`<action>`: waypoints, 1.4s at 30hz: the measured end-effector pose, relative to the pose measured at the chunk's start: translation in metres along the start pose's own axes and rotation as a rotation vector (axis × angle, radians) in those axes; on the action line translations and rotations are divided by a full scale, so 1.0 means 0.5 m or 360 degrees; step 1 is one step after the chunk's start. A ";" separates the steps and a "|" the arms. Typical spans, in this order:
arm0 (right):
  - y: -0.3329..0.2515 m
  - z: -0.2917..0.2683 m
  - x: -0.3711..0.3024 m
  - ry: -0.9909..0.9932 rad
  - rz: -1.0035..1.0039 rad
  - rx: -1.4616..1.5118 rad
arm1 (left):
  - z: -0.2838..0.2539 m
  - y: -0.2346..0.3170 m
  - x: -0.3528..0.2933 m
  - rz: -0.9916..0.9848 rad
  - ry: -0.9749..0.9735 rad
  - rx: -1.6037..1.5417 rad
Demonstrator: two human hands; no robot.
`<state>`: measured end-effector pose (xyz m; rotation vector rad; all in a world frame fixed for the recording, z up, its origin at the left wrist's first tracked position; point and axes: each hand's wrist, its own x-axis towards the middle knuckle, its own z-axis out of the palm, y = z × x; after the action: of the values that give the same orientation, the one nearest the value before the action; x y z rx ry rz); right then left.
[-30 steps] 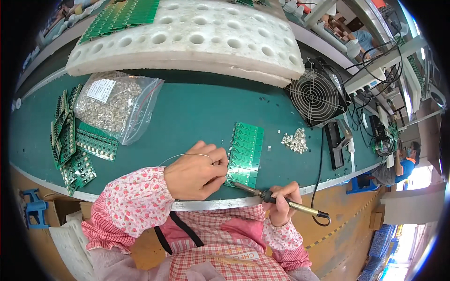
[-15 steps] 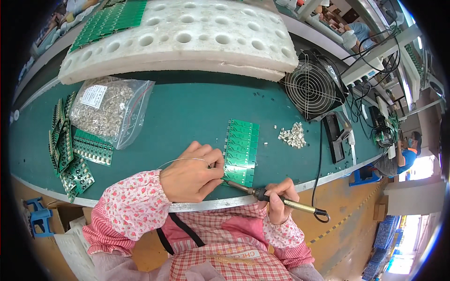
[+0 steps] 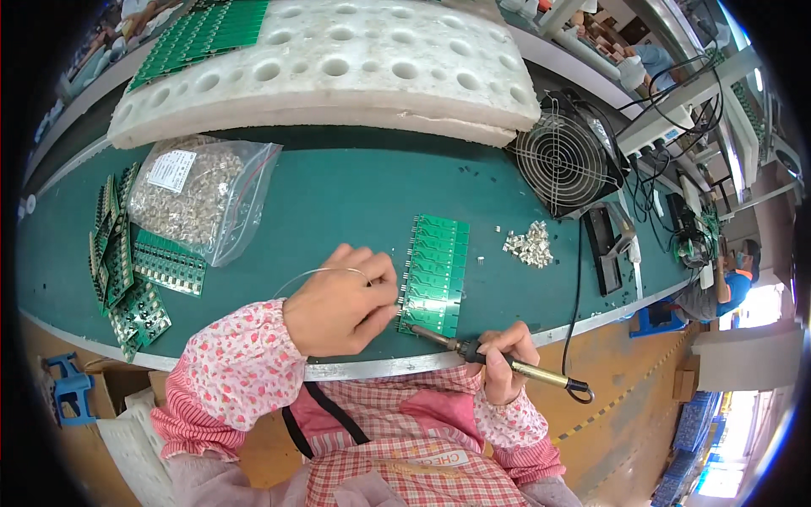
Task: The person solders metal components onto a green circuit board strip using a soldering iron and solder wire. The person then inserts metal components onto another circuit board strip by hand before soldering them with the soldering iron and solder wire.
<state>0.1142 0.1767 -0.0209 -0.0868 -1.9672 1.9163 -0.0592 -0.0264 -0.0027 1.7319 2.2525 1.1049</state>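
Note:
A green circuit board panel [image 3: 441, 270] lies flat on the green bench top, with small metal parts along its left edge. My left hand [image 3: 340, 302] is closed at the board's lower left side, pinching a thin solder wire [image 3: 306, 274] that loops over its back. My right hand [image 3: 509, 362] grips a soldering iron [image 3: 541, 373] like a pen, off the bench's front edge. The iron's tip points left and meets the board's lower left corner. To the right of the board lies a pile of small silvery connectors [image 3: 530, 245].
A clear bag of small parts [image 3: 193, 198] lies at left, beside stacked populated boards [image 3: 118, 262]. White foam blocks [image 3: 372, 89] with holes stand at the back, carrying green boards [image 3: 203, 38]. A fan [image 3: 557, 159] and a black iron holder [image 3: 601, 249] are at right.
My left hand has drawn slightly left, away from the board's edge, with the solder wire. The iron in my right hand stays at nearly the same spot.

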 end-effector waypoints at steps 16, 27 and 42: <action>0.013 -0.003 -0.005 0.0186 -0.0021 0.0293 | -0.020 0.000 0.008 -0.0111 0.0215 0.0355; -0.039 0.051 -0.036 -0.0211 -0.0397 -0.1069 | 0.110 0.165 -0.049 0.0078 0.0351 0.0722; -0.022 0.005 0.097 0.0199 -0.0363 -0.1131 | -0.216 0.131 0.040 0.0531 0.0164 0.1375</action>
<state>0.0711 0.1890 0.0013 -0.1609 -2.3509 0.9823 -0.0654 -0.0546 0.1217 2.4438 2.8104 0.2014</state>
